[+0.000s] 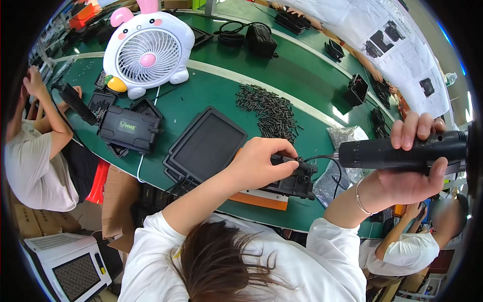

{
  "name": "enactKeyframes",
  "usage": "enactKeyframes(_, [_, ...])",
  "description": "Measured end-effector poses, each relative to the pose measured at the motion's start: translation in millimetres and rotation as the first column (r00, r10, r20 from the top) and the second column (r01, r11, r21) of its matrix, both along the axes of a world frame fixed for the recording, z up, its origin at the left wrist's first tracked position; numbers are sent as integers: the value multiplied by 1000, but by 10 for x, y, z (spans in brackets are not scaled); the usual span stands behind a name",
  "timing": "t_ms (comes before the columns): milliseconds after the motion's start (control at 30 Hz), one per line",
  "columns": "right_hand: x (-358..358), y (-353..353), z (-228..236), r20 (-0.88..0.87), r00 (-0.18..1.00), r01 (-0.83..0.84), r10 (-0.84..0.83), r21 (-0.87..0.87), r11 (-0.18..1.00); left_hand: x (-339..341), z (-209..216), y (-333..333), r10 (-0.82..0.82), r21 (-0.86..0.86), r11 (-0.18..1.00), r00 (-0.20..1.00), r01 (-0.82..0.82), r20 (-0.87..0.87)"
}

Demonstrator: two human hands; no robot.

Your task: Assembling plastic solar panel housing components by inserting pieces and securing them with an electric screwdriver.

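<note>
My left hand (262, 162) is closed on a black plastic housing (300, 182), thumb and fingers gripping its upper edge. An orange-and-white block (261, 199) lies under the housing. In my right hand (407, 176) is a black cylindrical electric screwdriver (370, 152), held level, its narrow end pointing left toward the housing. Whether its bit touches a screw cannot be made out. A thin black cable (338, 173) loops between the housing and the tool. Beyond my left hand, a heap of dark screws (266, 110) lies on the green table (211, 93).
Left of my forearm sits a flat black tray-like case (209, 143). Farther left are a closed black case (128, 128) and a rabbit-shaped fan (149, 58). Clear plastic bags (347, 135) lie near the screwdriver. Printed sheets (387, 45) hang at upper right; other people work on both sides.
</note>
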State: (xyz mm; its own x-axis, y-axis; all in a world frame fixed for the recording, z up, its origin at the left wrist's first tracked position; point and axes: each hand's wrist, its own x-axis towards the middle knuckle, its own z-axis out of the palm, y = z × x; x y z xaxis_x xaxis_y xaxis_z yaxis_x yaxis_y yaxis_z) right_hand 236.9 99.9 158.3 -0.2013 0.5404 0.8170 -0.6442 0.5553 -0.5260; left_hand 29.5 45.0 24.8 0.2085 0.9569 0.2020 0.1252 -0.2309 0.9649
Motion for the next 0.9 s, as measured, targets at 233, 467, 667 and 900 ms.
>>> enactKeyframes(233, [-212,5,-89,78,996,-47,49,-31,998,-4,24,-2,7,15,1000,1000,-7,9])
enactKeyframes(467, [-238,23,-104,99,993,-62,67,-50,997,-6,-11,1,-2,44,999,1000,1,25])
enactKeyframes(667, [-235,22,-69,96,993,-60,63,-38,997,-5,-8,10,-4,58,998,1000,3,19])
enactKeyframes(900, [-412,45,-93,161,986,-48,52,-30,998,13,-39,4,15,61,998,999,-17,36])
